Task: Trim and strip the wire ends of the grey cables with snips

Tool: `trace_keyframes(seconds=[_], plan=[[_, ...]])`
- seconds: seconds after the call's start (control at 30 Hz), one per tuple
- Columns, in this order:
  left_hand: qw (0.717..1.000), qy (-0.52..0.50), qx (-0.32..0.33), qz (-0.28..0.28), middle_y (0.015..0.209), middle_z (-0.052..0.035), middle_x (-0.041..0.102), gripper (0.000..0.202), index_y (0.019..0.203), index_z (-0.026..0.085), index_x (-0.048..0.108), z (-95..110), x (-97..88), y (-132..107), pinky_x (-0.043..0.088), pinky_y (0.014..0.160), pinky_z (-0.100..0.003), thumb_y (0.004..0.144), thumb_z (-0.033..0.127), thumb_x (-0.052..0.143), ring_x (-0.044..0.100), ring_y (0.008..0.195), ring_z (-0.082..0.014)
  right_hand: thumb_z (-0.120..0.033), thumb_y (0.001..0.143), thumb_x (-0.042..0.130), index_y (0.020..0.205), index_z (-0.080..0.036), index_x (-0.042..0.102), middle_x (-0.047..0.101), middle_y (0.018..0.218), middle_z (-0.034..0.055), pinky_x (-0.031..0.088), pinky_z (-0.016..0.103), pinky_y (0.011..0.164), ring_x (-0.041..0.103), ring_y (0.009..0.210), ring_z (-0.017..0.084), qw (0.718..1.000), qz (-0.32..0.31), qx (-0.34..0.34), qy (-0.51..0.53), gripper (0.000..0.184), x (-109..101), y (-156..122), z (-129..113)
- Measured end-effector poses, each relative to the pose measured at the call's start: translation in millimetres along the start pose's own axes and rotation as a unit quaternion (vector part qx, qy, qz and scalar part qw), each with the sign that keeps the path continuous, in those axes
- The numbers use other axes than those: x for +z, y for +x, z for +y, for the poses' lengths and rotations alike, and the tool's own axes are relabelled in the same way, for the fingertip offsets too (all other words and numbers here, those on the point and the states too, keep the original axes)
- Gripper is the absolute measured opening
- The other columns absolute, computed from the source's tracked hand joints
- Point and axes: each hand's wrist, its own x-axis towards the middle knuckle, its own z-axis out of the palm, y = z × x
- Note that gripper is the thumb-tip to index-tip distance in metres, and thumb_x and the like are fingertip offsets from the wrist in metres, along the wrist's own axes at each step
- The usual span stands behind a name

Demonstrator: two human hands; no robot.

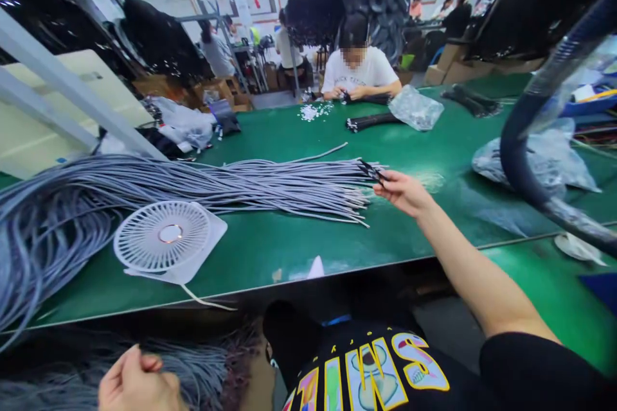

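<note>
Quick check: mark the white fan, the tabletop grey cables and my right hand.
White fan (170,233), head view: hub of its grille.
Grey cables (274,178), head view: middle of the bundle.
Right hand (405,192), head view: middle of the hand.

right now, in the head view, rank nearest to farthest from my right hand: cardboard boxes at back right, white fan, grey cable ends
From your right hand:
1. Grey cable ends: just to its left
2. White fan: well to the left
3. Cardboard boxes: background, back right
</note>
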Motion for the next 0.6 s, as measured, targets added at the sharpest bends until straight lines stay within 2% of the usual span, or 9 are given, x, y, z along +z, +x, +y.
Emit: trace_keyframes(seconds=[0.03,0.1,0.2,0.27,0.37,0.43,0.53,0.6], plan=[[0.999,-0.025,-0.033,0.02,0.046,0.0078,0.042,0.025,0.063,0.024,0.049,4.4,-3.3,-23.9,0.031,0.039,-0.026,0.063,0.043,0.065,0.037,0.041,-0.0122,-0.005,0.067,0.066,0.084,-0.017,0.061,0.068,0.076,-0.0002,0.053,0.025,0.072,0.068,0.07,0.012,1.0,0.013,0.01,0.01,0.022,-24.9,-22.0,13.3],[0.996,-0.054,-0.063,0.044,0.048,0.007,0.048,0.021,0.064,0.022,0.057,16.1,-5.6,-62.5,0.032,0.042,-0.025,0.057,0.035,0.072,0.04,0.043,-0.011,-0.005,0.068,0.063,0.087,-0.019,0.06,0.069,0.079,-0.0008,0.053,0.024,0.069,0.068,0.068,0.012,0.998,0.017,0.027,0.048,0.024,-59.8,-59.3,36.9],[0.998,-0.052,-0.021,-0.008,0.052,0.0054,0.053,0.023,0.071,0.016,0.063,39.2,-0.4,-93.6,0.035,0.045,-0.024,0.057,0.031,0.074,0.044,0.044,-0.009,-0.007,0.066,0.066,0.103,-0.019,0.062,0.068,0.082,-0.001,0.053,0.023,0.066,0.066,0.064,0.011,0.992,-0.018,0.039,0.115,0.039,-79.9,-90.0,59.6],[0.998,-0.048,0.022,-0.038,0.054,0.0048,0.055,0.026,0.075,0.013,0.064,56.2,7.5,-102.1,0.036,0.045,-0.024,0.06,0.031,0.074,0.045,0.043,-0.0086,-0.007,0.062,0.069,0.104,-0.017,0.064,0.068,0.081,-0.0003,0.054,0.023,0.066,0.064,0.062,0.011,0.988,-0.05,0.054,0.136,0.043,-76.8,-94.2,68.6],[0.992,-0.042,0.077,-0.092,0.055,0.005,0.056,0.026,0.079,0.013,0.063,79.1,26.8,-109.9,0.038,0.044,-0.024,0.065,0.033,0.073,0.047,0.042,-0.0092,-0.008,0.064,0.07,0.094,-0.015,0.064,0.07,0.084,0.0027,0.056,0.025,0.069,0.067,0.068,0.013,0.983,-0.082,0.074,0.145,0.031,-58.5,-86.5,78.9],[0.983,-0.039,0.102,-0.147,0.055,0.0049,0.057,0.024,0.079,0.014,0.064,91.2,45.5,-114.6,0.041,0.045,-0.024,0.067,0.033,0.072,0.049,0.043,-0.0096,-0.011,0.069,0.068,0.094,-0.015,0.063,0.07,0.087,0.0041,0.057,0.026,0.071,0.069,0.074,0.014,0.981,-0.09,0.079,0.154,0.026,-44.7,-78.3,83.7],[0.952,-0.024,0.145,-0.266,0.06,0.0028,0.062,0.019,0.08,0.015,0.067,107.1,83.4,-119.3,0.045,0.048,-0.023,0.071,0.031,0.07,0.054,0.047,-0.0101,-0.021,0.076,0.067,0.095,-0.016,0.06,0.069,0.08,0.0025,0.056,0.025,0.066,0.068,0.069,0.012,0.975,-0.095,0.079,0.183,0.021,-33.1,-68.6,84.9],[0.913,-0.003,0.194,-0.36,0.063,0.0014,0.065,0.016,0.08,0.016,0.069,118.8,115.1,-121.1,0.048,0.052,-0.023,0.074,0.031,0.068,0.056,0.051,-0.0104,-0.028,0.079,0.065,0.097,-0.018,0.06,0.066,0.072,0.0,0.055,0.026,0.062,0.065,0.061,0.012,0.975,-0.092,0.075,0.189,0.021,-34.2,-65.7,81.5]])
